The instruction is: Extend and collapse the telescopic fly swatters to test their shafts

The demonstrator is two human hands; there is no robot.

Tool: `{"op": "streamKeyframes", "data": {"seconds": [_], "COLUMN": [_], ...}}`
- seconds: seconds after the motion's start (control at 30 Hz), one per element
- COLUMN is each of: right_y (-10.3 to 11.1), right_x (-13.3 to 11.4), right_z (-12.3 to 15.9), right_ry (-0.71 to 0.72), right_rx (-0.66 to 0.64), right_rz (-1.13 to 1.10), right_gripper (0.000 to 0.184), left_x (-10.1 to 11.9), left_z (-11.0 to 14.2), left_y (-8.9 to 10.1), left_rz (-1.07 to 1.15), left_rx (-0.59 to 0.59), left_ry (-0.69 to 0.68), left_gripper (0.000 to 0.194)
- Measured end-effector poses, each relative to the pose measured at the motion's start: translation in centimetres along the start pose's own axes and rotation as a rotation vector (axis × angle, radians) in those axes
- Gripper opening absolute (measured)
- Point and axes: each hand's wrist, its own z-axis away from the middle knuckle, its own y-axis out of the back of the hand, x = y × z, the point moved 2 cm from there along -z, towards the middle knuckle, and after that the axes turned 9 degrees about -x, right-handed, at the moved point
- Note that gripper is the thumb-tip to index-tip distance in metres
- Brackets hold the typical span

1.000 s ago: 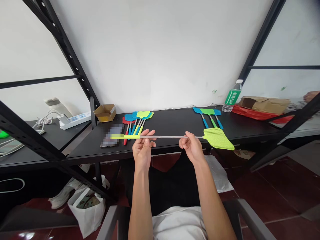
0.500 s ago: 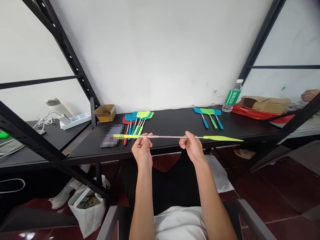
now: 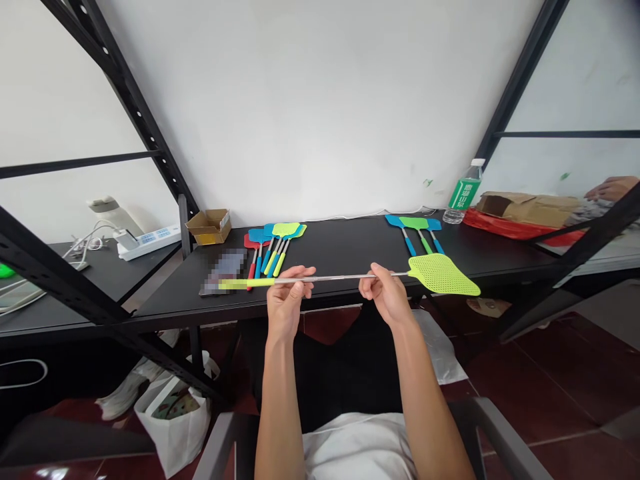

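Note:
A yellow-green fly swatter [image 3: 444, 275] with a metal telescopic rod is held crosswise above the front of the black table. Its perforated head points right and shows its flat face; the grip points left. My left hand [image 3: 289, 297] is closed on the rod near the grip, thumb in front. Closer to the head, my right hand [image 3: 384, 292] pinches the rod between thumb and fingers. Behind, on the left, lies a group of red, blue and yellow-green swatters [image 3: 274, 247]. Toward the right rest two blue swatters and a green swatter [image 3: 419, 230].
Along the black table [image 3: 345, 243] stand an open cardboard box [image 3: 209, 228] on the left and a water bottle [image 3: 463, 193] on the right. A blurred-out flat item [image 3: 225, 270] lies at front left. Beyond the right post are a carton [image 3: 530, 212] and another person's hand [image 3: 613, 189].
The swatter has rolled about its rod, so its head went from edge-on to face-on. My left hand shifted slightly down, and the grip end moved left and lower.

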Motion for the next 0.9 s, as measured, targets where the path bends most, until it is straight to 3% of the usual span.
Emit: {"op": "streamKeyframes", "data": {"seconds": [0.1,0.67,0.9], "right_y": [0.0,-0.2,0.3], "right_x": [0.1,0.4,0.1], "right_z": [0.0,0.0,0.0], "right_ry": [-0.004,-0.004,0.019], "right_rx": [-0.021,-0.025,0.033], "right_rz": [0.004,0.085,0.024], "right_gripper": [0.047,0.049,0.047], "left_x": [-0.3,-1.1,-0.6], "left_z": [0.0,-0.4,-0.1], "left_y": [0.0,0.2,-0.4], "left_rz": [-0.019,-0.069,-0.105], "left_rx": [-0.034,0.236,0.096], "left_ry": [0.010,-0.056,-0.029], "left_gripper": [0.028,0.028,0.028]}}
